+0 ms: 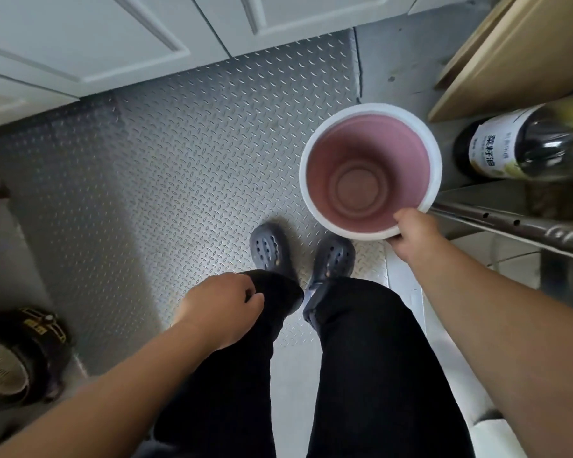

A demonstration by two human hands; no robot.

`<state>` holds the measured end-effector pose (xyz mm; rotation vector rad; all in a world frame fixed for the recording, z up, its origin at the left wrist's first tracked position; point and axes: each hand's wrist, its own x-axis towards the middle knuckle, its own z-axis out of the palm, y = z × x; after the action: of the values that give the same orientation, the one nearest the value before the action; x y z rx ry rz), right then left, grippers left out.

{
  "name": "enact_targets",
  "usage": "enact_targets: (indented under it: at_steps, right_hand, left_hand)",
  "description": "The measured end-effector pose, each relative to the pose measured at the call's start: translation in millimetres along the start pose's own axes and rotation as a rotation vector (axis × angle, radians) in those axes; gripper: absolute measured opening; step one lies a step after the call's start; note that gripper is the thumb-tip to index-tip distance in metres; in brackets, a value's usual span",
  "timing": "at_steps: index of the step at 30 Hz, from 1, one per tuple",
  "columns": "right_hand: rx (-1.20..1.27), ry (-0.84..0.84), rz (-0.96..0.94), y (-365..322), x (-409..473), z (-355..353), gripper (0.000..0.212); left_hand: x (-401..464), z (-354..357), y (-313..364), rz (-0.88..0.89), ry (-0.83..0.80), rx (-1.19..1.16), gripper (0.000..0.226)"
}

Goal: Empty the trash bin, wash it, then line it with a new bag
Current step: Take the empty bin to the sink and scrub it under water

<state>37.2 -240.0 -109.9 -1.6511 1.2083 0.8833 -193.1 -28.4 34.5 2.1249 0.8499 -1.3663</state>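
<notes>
A round trash bin (368, 140) with a pink inside and a white rim stands upright at the right of the head view, over the metal floor. Nothing lies in it and no bag lines it. My right hand (411, 236) grips its near rim, thumb inside the rim. Whether the bin rests on the floor or hangs just above it, I cannot tell. My left hand (225, 305) hangs loosely curled over my left thigh and holds nothing.
Diamond-plate metal floor (179, 153) lies underfoot, with white cabinet doors (113, 44) ahead. A dark bottle (523, 143) lies on a shelf at right, above a metal rack rail (510, 226). A dark round appliance (17, 355) sits at lower left. My feet wear grey clogs (268, 249).
</notes>
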Motion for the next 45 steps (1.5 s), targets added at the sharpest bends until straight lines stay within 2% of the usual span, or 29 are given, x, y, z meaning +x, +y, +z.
enact_targets:
  at_steps: [4, 8, 11, 14, 17, 20, 23, 27, 31, 36, 40, 45]
  right_hand:
    - [-0.089, 0.031, -0.005, -23.1, -77.9, -15.0, 0.041]
    - [-0.180, -0.008, -0.053, -49.8, -176.5, -31.7, 0.038]
    - [-0.297, -0.040, -0.139, -68.4, -252.7, -45.4, 0.034]
    - [-0.433, -0.073, -0.224, -82.6, -319.5, -61.5, 0.028]
    - [-0.520, -0.098, -0.287, -94.1, -371.4, -73.9, 0.026]
    - [-0.635, -0.120, -0.334, -104.6, -402.9, -81.0, 0.029]
    - [-0.740, -0.139, -0.395, -117.1, -415.4, -82.4, 0.025]
    - [-0.876, -0.146, -0.490, -134.4, -417.1, -73.7, 0.031]
    - [-1.068, -0.170, -0.559, -151.5, -424.4, -54.0, 0.025]
    - [-1.274, -0.198, -0.732, -154.7, -442.9, -2.6, 0.031]
    - [-1.440, -0.282, -0.906, -122.7, -483.4, 43.7, 0.029]
    - [-1.685, -0.407, -1.078, -39.8, -534.2, 90.2, 0.038]
  left_hand:
    - [-56.3, 6.3, -10.9, 0.040, -0.073, -0.071, 0.034]
    - [-138.8, 10.4, -30.4, 0.079, -0.144, -0.150, 0.057]
    - [-197.7, 3.3, -47.6, 0.061, -0.166, -0.244, 0.060]
    - [-244.2, -16.8, -65.5, 0.029, -0.161, -0.374, 0.045]
    - [-281.6, -42.6, -84.9, 0.004, -0.142, -0.513, 0.012]
    - [-308.6, -59.6, -107.2, -0.078, -0.061, -0.586, 0.017]
    - [-324.3, -68.9, -122.7, -0.199, 0.095, -0.697, 0.021]
    - [-350.0, -69.0, -110.2, -0.337, 0.289, -1.060, 0.019]
    - [-382.6, -37.9, -74.6, -0.387, 0.308, -1.306, 0.022]
    - [-419.0, 25.6, -43.9, -0.431, 0.209, -1.301, 0.023]
    - [-447.0, 88.1, -33.1, -0.620, 0.241, -1.511, 0.026]
    - [-474.5, 173.6, -9.4, -0.779, 0.403, -1.929, 0.021]
